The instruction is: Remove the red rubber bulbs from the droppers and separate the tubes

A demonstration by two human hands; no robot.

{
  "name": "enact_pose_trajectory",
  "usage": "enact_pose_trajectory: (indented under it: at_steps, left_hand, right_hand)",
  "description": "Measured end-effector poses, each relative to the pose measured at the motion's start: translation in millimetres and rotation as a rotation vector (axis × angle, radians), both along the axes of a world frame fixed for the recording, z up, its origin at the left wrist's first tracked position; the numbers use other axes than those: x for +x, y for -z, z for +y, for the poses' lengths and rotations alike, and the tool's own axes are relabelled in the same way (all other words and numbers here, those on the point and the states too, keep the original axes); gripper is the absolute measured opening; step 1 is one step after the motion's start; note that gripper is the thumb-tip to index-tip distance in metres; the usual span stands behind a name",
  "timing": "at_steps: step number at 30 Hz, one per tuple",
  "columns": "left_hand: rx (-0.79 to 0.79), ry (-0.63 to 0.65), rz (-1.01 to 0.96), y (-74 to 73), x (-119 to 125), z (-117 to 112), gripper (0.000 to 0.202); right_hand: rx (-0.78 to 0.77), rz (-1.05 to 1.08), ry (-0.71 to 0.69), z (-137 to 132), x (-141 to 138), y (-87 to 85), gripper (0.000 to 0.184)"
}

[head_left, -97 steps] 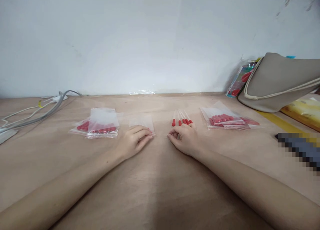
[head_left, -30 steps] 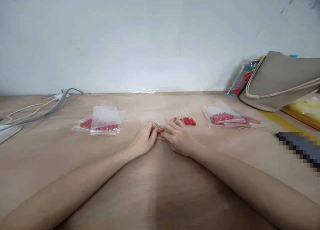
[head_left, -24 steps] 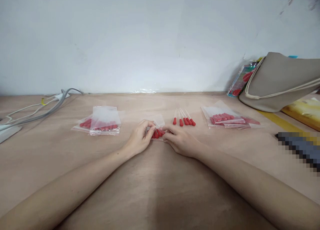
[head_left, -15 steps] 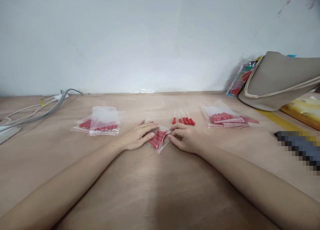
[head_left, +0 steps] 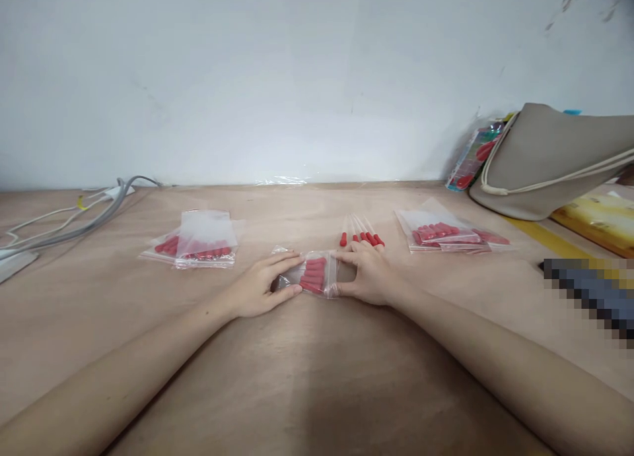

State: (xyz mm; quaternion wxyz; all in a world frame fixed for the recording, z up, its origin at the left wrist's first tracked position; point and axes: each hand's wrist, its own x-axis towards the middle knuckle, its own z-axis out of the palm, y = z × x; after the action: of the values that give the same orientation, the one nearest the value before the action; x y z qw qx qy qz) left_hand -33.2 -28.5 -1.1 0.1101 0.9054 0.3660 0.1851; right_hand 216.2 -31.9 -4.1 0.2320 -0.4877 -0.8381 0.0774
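A small clear zip bag (head_left: 331, 275) of droppers with red rubber bulbs (head_left: 314, 274) lies flat on the table between my hands, its zip edge toward the right. My left hand (head_left: 265, 284) holds the bag's left part, thumb at the near side and fingers at the far side. At the zip end, my right hand (head_left: 369, 274) grips the bag's right edge between thumb and fingers. Just behind the right hand, several loose droppers (head_left: 363, 235) lie side by side with red bulbs toward me; its fingers partly cover some bulbs.
Filled zip bags (head_left: 205, 235) are stacked at left, and another pile of filled bags (head_left: 436, 231) lies at right. Cables (head_left: 104, 212) run along the far left. A grey drawstring bag (head_left: 535, 165), a printed package (head_left: 470, 159), a yellow packet (head_left: 599, 222) and a blurred dark object (head_left: 589, 297) occupy the right side.
The bag between my hands has turned from a slanted position to lie straight, its zip edge now toward the right. My right thumb and fingers have spread along that edge.
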Motion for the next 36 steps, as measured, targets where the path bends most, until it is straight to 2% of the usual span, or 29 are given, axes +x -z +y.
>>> enact_pose_trajectory:
  at_steps: [2, 7, 9, 12, 15, 19, 23, 26, 28, 30, 36]
  left_hand:
    - [0.007, -0.030, -0.011, 0.2, 2, -1, 0.051]
    - [0.096, -0.064, -0.054, 0.7, 6, -4, 0.043]
    - [0.126, -0.042, -0.077, 0.2, 7, -5, 0.040]
    - [0.119, -0.023, -0.094, -1.9, 9, -4, 0.039]
    - [0.071, -0.009, -0.118, -4.1, 9, -4, 0.040]
    - [0.000, 0.013, -0.123, -3.9, 8, -4, 0.044]
    - [-0.043, -0.002, -0.113, -0.7, 7, -3, 0.054]
    - [-0.064, -0.020, -0.108, 1.8, 5, -2, 0.057]
    - [-0.073, -0.013, -0.107, 2.3, 5, -2, 0.057]
    - [-0.076, 0.005, -0.107, 1.3, 5, -2, 0.056]
    - [-0.108, -0.002, -0.103, -3.0, 7, -4, 0.053]
  right_hand:
    - [-0.041, -0.002, -0.029, 1, 1, -1.6, 0.058]
    - [-0.057, 0.178, -0.194, 4, -2, -1.1, 0.024]
    - [-0.069, 0.271, -0.245, 5, -6, -0.3, 0.023]
    - [-0.168, 0.354, -0.303, 6, -12, -0.3, 0.026]
    - [-0.296, 0.389, -0.248, 8, -17, -1.0, 0.025]
    - [-0.381, 0.400, -0.129, 12, -24, -0.3, 0.016]
    - [-0.518, 0.577, -0.020, 13, -27, 1.9, 0.015]
    - [-0.649, 0.709, -0.099, 12, -28, 1.3, 0.020]
    - [-0.714, 0.723, -0.156, 12, -29, -0.4, 0.020]
    - [-0.740, 0.716, -0.167, 11, -31, -1.9, 0.018]
    - [-0.697, 0.739, -0.061, 13, -26, -2.4, 0.016]
